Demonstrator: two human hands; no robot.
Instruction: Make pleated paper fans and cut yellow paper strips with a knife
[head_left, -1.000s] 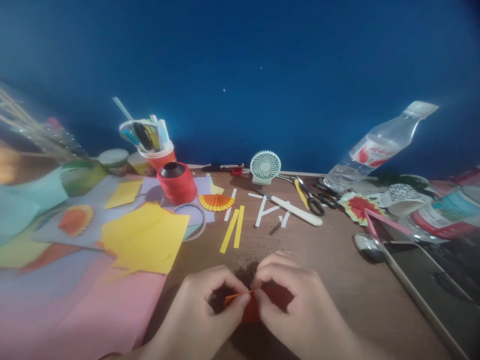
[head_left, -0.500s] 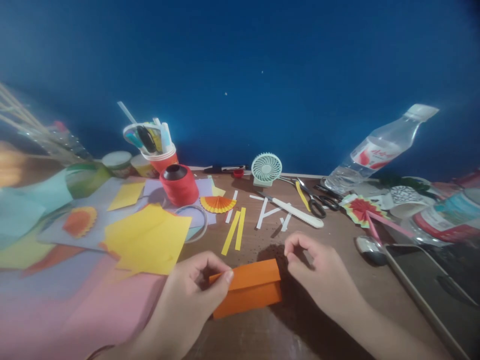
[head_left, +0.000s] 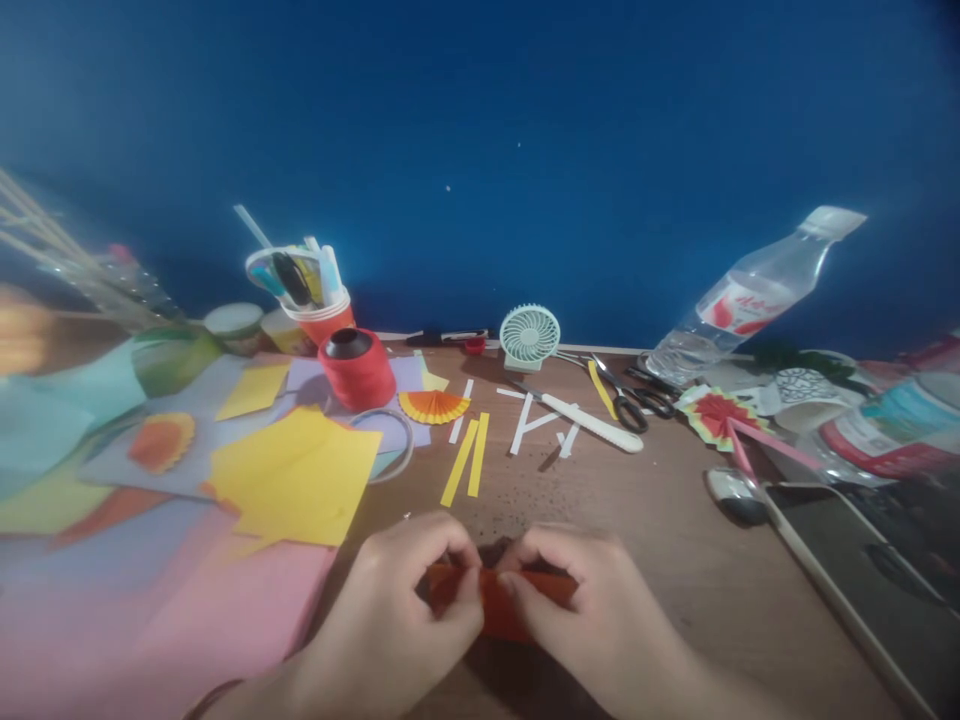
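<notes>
A folded piece of orange paper (head_left: 501, 612) is pinched between both hands near the front of the table, and the fingers hide much of it. My left hand (head_left: 409, 605) is closed on its left part, thumb in front and fingers behind. Close beside it, my right hand (head_left: 592, 600) pinches the paper with the thumb and forefinger, the two thumbs almost meeting at the middle. Beyond the hands lie two yellow paper strips (head_left: 468, 458) and several white paper strips (head_left: 519, 424). A white-handled craft knife (head_left: 592, 422) rests across the white strips.
On the left, yellow sheets (head_left: 300, 480) overlap pink and purple paper beside a red thread spool (head_left: 356, 372). A small fan (head_left: 529, 336) stands by the wall. Black scissors (head_left: 628, 408), a tilted bottle (head_left: 750, 295) and a phone (head_left: 840, 560) are at right.
My right hand has come left and down onto the orange paper and now grips it. My left hand has moved slightly; the paper sits lower and darker, in the hands' shadow.
</notes>
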